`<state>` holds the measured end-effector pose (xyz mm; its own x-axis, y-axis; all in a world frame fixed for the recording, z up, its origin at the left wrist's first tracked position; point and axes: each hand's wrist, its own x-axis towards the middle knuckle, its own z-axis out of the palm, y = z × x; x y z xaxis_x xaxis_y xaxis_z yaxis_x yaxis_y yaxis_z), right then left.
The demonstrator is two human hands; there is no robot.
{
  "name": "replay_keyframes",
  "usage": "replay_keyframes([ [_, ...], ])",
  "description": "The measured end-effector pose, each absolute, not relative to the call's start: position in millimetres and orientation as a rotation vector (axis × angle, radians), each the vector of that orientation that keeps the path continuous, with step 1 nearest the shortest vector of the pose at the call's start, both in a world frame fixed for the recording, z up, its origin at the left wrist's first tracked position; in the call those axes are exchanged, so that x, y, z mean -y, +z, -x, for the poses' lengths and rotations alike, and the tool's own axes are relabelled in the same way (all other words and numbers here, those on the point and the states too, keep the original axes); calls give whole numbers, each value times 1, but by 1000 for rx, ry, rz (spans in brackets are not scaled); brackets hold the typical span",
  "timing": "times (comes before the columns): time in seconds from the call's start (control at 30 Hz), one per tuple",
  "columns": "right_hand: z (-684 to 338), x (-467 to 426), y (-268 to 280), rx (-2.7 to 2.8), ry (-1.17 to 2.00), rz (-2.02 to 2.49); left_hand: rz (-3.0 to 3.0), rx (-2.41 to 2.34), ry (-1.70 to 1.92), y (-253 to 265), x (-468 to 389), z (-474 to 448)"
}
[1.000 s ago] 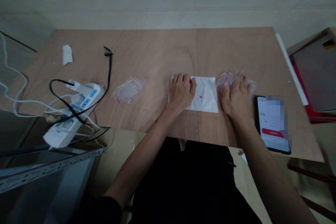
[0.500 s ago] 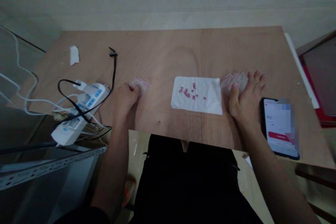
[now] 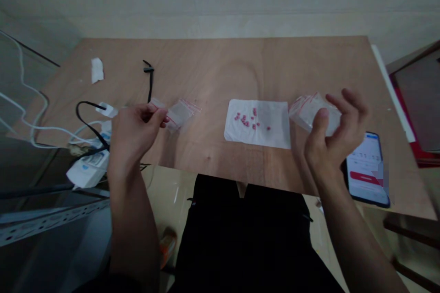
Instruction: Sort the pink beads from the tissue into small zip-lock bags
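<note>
My left hand (image 3: pixel 135 132) is closed in a pinch, thumb against fingers, on a small clear zip bag (image 3: pixel 171 122) with a red strip. Just right of it, another small zip bag (image 3: pixel 184 111) lies on the table, partly overlapped. My right hand (image 3: pixel 335 130) is raised with its fingers apart and nothing in it. Beside that hand lies a heap of clear zip bags (image 3: pixel 304 110) with red strips, partly hidden by the fingers. Between my hands a white paper sheet (image 3: pixel 275 130) lies flat, with several small pinkish-red pieces (image 3: pixel 245 122) scattered on it.
A lit phone (image 3: pixel 364 160) lies near the right end of the wooden table (image 3: pixel 213 68). On the left are a white power strip (image 3: pixel 87 169) with tangled cables, a black strap (image 3: pixel 150 82) and a crumpled white scrap (image 3: pixel 97 70). A wall runs behind.
My left hand has lifted and moved left, drawing a zip bag away from the others. My right hand has risen off the bags and turned, fingers curling slightly.
</note>
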<state>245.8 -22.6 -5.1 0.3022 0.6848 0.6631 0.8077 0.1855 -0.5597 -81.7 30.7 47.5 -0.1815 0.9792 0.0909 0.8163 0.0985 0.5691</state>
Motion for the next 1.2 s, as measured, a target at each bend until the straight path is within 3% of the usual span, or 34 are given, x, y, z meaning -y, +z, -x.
replay_keyframes([
  [0.17, -189, 22, 30, 1489, 278, 1281, -1674, -1612, 950, 63, -13, 38],
  [0.37, -161, 31, 35, 1543, 784, 1101, -1389, -1154, 1081, 49, -2, -16],
  [0.7, -172, 41, 28, 1490, 770, 1222, -1318, -945, 1037, 26, 1, -25],
  [1.03, -178, 43, 27, 1543, 906, 1278, -1782, -1017, 870, 36, 9, -25],
  [1.2, -182, 42, 26, 1696, 740, 1408, -2015, -1069, 767, 39, 12, -26],
])
